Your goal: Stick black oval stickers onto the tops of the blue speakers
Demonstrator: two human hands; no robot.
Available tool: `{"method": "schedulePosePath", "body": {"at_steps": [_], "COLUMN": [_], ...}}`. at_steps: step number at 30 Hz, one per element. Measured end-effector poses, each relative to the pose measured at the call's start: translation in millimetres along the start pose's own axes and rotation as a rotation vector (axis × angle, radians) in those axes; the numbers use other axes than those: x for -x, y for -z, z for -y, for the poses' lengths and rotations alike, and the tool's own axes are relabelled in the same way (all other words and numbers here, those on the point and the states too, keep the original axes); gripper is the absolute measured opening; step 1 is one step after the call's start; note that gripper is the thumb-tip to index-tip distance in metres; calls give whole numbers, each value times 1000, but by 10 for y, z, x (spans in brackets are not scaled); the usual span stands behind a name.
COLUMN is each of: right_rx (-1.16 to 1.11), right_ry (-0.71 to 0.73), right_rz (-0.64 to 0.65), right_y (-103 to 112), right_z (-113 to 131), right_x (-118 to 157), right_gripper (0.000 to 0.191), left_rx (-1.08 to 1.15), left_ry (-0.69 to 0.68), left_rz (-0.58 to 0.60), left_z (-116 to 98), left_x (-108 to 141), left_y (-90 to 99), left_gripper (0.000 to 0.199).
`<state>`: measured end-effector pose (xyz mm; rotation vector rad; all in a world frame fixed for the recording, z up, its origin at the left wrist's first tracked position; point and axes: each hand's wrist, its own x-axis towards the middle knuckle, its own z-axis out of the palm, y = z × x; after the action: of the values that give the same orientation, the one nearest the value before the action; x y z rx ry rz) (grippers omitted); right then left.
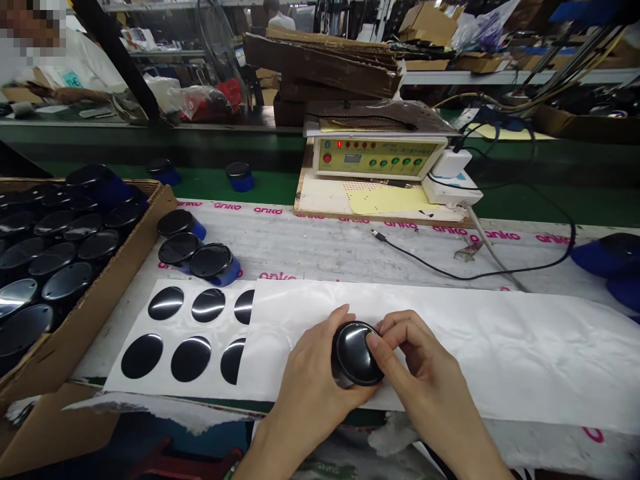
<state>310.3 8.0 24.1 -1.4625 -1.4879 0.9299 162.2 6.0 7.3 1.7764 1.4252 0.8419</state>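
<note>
**Careful pressing at the edge**

From where I'm standing, the left hand (315, 377) is cupping a round, glossy black-topped piece (356, 363) from its left side, over the near part of a plain white sheet (490, 353). The right hand (425, 367) is pinching the piece's right rim, thumb on the shiny top. The step in hand looks like pressing or smoothing that edge — the next move seems to call for a steady left hold and light, even thumb pressure.

Beyond the left hand, the white sheet is covering part of a white backing sheet (200, 391) with round black discs (191, 359), cutting through its third column. Farther out, three blue-sided, black-topped round pieces (215, 263) are standing beside a brown cardboard box (107, 300) of similar ones.

Fingers are hiding much of the held piece's side — I cannot tell whether its top is a separate disc. Lettering on the cream control unit (353, 175) is too small to read.
</note>
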Motion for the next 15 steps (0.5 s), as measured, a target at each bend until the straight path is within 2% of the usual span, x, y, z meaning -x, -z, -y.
{"method": "schedulePosePath", "body": {"at_steps": [4, 10, 13, 15], "right_rx": [141, 406, 424, 372], "right_ry": [9, -86, -141, -150], "right_rz": [73, 284, 437, 498], "right_y": [76, 261, 279, 289], "right_z": [52, 118, 95, 43], "right_x": [-30, -156, -196, -202], "right_gripper": [28, 36, 47, 51], "left_rx": [-16, -51, -63, -107], "left_ry": [-4, -29, -42, -106], "left_rz": [-1, -45, -65, -46], "left_z": [-1, -5, 18, 28], "left_x": [16, 48, 25, 23], "left_y": [1, -38, -53, -47], "left_gripper": [84, 82, 87, 85]}}
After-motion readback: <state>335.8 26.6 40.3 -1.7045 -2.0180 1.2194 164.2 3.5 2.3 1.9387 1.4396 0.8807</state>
